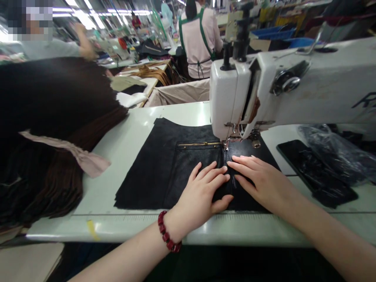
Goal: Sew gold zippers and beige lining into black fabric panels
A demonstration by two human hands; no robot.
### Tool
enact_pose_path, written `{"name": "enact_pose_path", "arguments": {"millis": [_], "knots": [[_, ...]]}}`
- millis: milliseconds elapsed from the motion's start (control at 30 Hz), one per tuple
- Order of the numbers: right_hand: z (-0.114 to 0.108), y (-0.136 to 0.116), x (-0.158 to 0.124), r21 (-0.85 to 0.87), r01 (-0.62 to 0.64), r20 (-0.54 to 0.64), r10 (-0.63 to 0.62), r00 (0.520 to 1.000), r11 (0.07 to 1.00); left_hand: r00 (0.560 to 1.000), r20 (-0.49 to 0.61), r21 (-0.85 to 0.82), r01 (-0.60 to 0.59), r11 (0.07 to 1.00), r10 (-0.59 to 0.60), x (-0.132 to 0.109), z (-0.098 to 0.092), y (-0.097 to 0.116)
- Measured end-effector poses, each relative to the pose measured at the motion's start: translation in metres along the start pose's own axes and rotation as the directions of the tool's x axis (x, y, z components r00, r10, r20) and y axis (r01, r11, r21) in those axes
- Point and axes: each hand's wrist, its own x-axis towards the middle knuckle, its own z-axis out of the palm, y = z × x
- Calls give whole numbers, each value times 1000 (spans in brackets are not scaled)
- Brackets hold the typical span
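Observation:
A black leather-like panel [147, 172] lies flat under the sewing machine [226, 98]. Across it runs a zipper [199, 144] with gold teeth, and a seam leads down from the presser foot [225, 145]. My left hand [205, 188] rests on the panel left of the seam, fingers spread and flat, a red bead bracelet [168, 233] on its wrist. Just right of the seam, my right hand [255, 176] presses the panel with its fingers stretched out. Both hands are close in front of the needle area. Neither grips anything.
Stacked dark pieces [53, 129] with a pale strip [70, 152] fill the left side. To the right lie a phone [296, 156] and clear plastic wrapping [337, 152]. A ruler scale [235, 216] runs along the table's front. Beyond, a person in an apron [199, 43] faces away.

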Motion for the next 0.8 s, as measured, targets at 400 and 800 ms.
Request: {"name": "enact_pose_path", "arguments": {"millis": [400, 800], "knots": [[-2, 11, 19, 57, -81, 23, 80, 997, 995, 1000, -13, 26, -7, 1000, 7, 21, 0, -14], [2, 22, 42, 0, -121, -54, 121, 991, 993, 999, -27, 34, -16, 999, 17, 46, -1, -32]]}}
